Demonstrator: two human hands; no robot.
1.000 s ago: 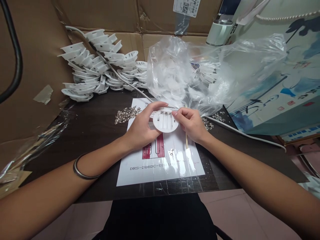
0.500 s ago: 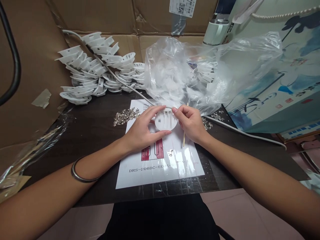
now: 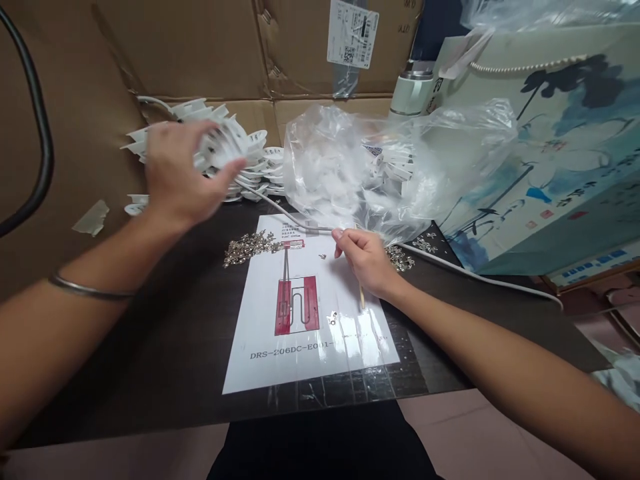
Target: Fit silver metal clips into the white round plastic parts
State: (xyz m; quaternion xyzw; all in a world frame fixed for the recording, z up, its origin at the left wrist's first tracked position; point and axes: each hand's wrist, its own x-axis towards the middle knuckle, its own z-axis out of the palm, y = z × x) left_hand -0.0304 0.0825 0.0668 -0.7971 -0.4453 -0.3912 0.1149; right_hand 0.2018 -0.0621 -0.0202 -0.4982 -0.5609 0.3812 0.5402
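Observation:
My left hand [image 3: 175,175] is stretched out to the back left over the heap of white round plastic parts [image 3: 250,150]. It is smeared by motion. Its fingers and thumb close round one white round part [image 3: 219,142] at the heap's top. My right hand [image 3: 366,261] rests on the printed sheet [image 3: 305,347] near its upper right corner. Its fingers are pinched, and a thin wooden stick [image 3: 361,295] runs down through the hand. A tiny metal piece [image 3: 323,255] lies on the sheet just left of that hand.
Small metal clips lie in one pile [image 3: 250,244] left of the sheet and another [image 3: 400,258] on the right. A clear plastic bag [image 3: 340,167] of white parts stands behind. A white cable [image 3: 480,275] crosses the dark table [image 3: 180,333]. Cardboard [image 3: 90,100] walls the left and back; a printed paper bag [image 3: 560,153] stands at right.
My left hand has carried the white round part from the sheet to the heap at the back left. The right hand stays on the sheet with the stick. The camera has tilted.

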